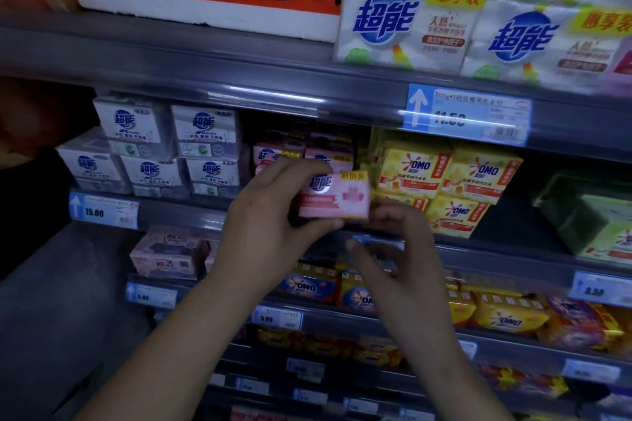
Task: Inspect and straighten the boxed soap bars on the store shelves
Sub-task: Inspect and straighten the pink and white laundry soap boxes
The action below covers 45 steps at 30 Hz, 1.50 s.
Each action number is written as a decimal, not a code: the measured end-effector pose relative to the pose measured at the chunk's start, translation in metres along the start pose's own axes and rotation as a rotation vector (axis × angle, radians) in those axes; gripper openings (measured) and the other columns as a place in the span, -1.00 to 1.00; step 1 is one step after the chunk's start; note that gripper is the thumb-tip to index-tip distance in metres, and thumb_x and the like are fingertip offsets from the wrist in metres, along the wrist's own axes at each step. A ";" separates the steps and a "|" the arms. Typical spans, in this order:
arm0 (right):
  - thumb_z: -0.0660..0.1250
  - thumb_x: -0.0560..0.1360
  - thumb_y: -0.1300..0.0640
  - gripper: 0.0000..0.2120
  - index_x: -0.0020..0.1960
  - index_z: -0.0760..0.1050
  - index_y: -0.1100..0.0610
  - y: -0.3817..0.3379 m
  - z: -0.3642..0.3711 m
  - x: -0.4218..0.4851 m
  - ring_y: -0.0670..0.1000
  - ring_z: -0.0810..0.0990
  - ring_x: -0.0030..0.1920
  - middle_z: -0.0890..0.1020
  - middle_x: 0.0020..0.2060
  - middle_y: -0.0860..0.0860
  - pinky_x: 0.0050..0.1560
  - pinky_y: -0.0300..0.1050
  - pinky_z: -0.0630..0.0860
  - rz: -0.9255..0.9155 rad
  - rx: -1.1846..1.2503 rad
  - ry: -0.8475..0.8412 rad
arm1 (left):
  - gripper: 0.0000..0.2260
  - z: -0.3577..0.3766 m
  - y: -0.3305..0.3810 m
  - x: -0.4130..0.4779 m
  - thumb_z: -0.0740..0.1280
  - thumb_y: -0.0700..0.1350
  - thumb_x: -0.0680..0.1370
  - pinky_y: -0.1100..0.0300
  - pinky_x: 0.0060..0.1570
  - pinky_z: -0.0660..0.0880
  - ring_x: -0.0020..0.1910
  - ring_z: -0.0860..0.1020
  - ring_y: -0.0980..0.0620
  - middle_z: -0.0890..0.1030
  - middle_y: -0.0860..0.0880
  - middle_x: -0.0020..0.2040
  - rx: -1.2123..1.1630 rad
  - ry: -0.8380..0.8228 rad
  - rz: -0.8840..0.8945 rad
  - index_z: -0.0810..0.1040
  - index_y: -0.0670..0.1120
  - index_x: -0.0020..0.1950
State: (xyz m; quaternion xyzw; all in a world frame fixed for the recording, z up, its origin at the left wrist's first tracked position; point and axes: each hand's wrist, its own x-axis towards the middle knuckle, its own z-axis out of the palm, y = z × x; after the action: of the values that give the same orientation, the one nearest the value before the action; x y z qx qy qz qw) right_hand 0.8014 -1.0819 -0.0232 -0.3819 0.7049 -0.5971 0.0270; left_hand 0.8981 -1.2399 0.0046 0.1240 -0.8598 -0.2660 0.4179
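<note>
A pink boxed soap bar is held out in front of the middle shelf, label facing me. My left hand grips its left end, fingers over the top and thumb underneath. My right hand is just below the box's right end with curled fingers; whether they touch the box is unclear. More pink soap boxes are stacked behind on the shelf, partly hidden by my hands.
White soap boxes stand left of the pink ones, yellow OMO soap packs to the right, green packs far right. Large white soap packs sit on the upper shelf. Lower shelves carry more soap and price tags.
</note>
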 end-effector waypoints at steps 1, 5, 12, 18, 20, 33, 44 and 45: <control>0.45 0.57 0.06 -0.75 0.19 0.46 -0.04 -0.002 -0.001 0.000 -0.12 0.59 0.25 0.55 0.28 -0.11 0.19 -0.15 0.58 -0.027 0.042 -0.028 | -0.52 -0.006 0.003 -0.001 0.59 0.14 0.40 0.13 0.02 0.57 0.09 0.58 0.07 0.62 0.18 0.11 -0.033 0.000 -0.021 0.64 0.07 0.28; 0.46 0.49 -0.06 -0.75 0.06 0.48 0.00 -0.014 -0.005 0.002 -0.08 0.69 0.04 0.67 0.00 -0.10 -0.03 -0.18 0.64 0.018 0.313 -0.152 | -0.70 -0.022 0.009 -0.002 0.53 0.22 0.39 0.28 -0.08 0.62 -0.05 0.69 0.11 0.73 0.07 -0.04 -0.377 -0.036 -0.221 0.72 0.21 0.09; 0.51 0.41 -0.12 -0.73 -0.12 0.57 0.06 -0.022 0.004 0.005 0.10 0.73 -0.05 0.71 -0.16 0.08 -0.09 -0.03 0.65 0.202 0.518 -0.055 | -0.73 -0.025 0.000 -0.019 0.31 0.12 0.63 0.23 -0.15 0.61 -0.08 0.75 0.04 0.79 -0.08 -0.06 -0.804 -0.096 -0.498 0.79 0.07 0.05; 0.48 0.45 -0.16 -0.72 -0.03 0.59 0.03 -0.031 0.008 0.001 0.04 0.74 -0.03 0.74 -0.08 0.10 -0.09 -0.11 0.67 0.190 0.471 -0.040 | -0.74 -0.023 -0.005 -0.028 0.37 0.11 0.54 0.02 -0.07 0.66 -0.03 0.74 -0.03 0.78 -0.13 0.01 -0.902 -0.070 -0.535 0.77 0.03 0.08; 0.52 0.48 -0.13 -0.70 0.09 0.55 -0.01 -0.034 0.010 -0.003 -0.02 0.76 0.02 0.76 0.01 0.02 -0.07 -0.17 0.68 0.177 0.465 -0.141 | -0.71 -0.023 -0.004 -0.030 0.42 0.11 0.50 0.06 -0.13 0.67 -0.03 0.75 -0.04 0.78 -0.13 0.03 -0.923 -0.046 -0.526 0.77 -0.01 0.09; 0.61 0.31 -0.16 -0.48 0.16 0.42 -0.27 -0.037 0.015 -0.023 -0.09 0.71 0.07 0.65 0.14 -0.19 -0.07 -0.24 0.66 0.005 0.281 -0.049 | -0.36 -0.020 -0.013 -0.047 0.53 -0.32 0.45 0.15 0.14 0.63 0.30 0.65 -0.02 0.63 0.01 0.37 -0.905 -0.225 -0.239 0.48 0.04 0.48; 0.47 0.49 0.17 -0.51 0.33 0.50 -0.19 -0.025 0.021 -0.027 -0.10 0.67 0.23 0.66 0.24 -0.21 0.09 -0.18 0.63 0.072 0.374 -0.241 | -0.26 -0.032 0.002 -0.050 0.60 0.13 0.35 0.25 0.15 0.58 0.34 0.56 0.11 0.57 0.19 0.36 -0.375 0.034 -0.044 0.44 0.25 0.50; 0.43 0.48 0.15 -0.53 0.33 0.53 -0.17 -0.026 0.023 -0.028 -0.04 0.67 0.25 0.67 0.26 -0.16 0.12 -0.12 0.64 0.116 0.456 -0.287 | -0.25 -0.032 0.005 -0.050 0.60 0.15 0.35 0.29 0.17 0.55 0.33 0.55 0.12 0.55 0.20 0.35 -0.352 0.047 -0.016 0.42 0.24 0.50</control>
State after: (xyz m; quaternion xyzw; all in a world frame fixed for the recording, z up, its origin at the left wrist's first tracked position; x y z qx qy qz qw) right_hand 0.8453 -1.0851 -0.0190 -0.4058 0.5619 -0.6775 0.2459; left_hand 0.9542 -1.2257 -0.0088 0.0620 -0.7889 -0.4130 0.4509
